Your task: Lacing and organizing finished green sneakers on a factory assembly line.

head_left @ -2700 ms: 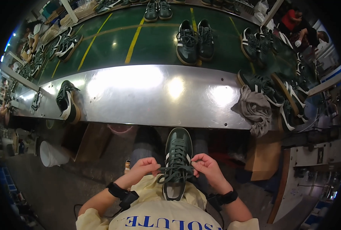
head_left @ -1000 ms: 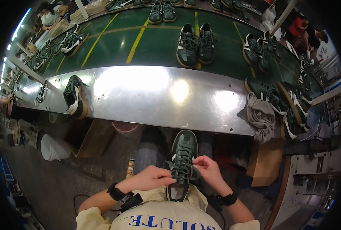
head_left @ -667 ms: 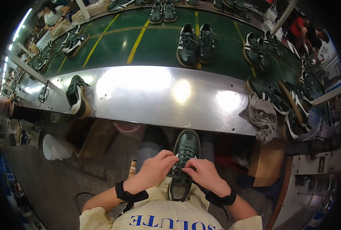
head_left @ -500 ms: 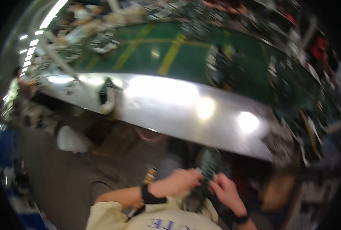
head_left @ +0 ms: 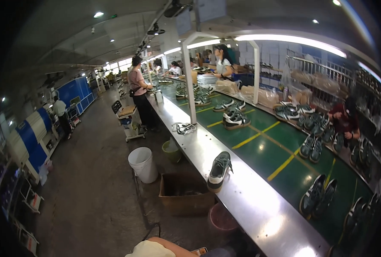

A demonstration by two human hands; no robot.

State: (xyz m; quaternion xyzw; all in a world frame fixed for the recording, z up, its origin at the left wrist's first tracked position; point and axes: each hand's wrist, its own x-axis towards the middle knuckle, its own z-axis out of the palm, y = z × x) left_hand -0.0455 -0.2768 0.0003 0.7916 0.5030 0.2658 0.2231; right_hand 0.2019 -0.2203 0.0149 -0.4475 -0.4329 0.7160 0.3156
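Neither of my hands shows; both lie beyond the lower edge of the picture. Only a cream sleeve point(head_left: 150, 249) and part of my left forearm point(head_left: 175, 247) come in at the bottom. Ahead of me, a single dark green and white sneaker point(head_left: 218, 169) stands on the shiny metal ledge point(head_left: 252, 201), its laces hanging at the side. Further along the ledge lies a tangle of white laces point(head_left: 183, 128). Whatever my hands hold or touch is hidden.
Beyond the ledge runs a green conveyor belt point(head_left: 259, 147) carrying several pairs of sneakers. Below it stand a white bucket point(head_left: 142, 165), a cardboard box point(head_left: 186, 205) and a reddish tub point(head_left: 221, 218). A white post point(head_left: 189, 85) rises from the ledge; co-workers stand or sit along the line.
My view has swung up and left along the line. Half a second ago both my hands were at a green sneaker's laces in front of me; now hands and that sneaker are out of the picture.
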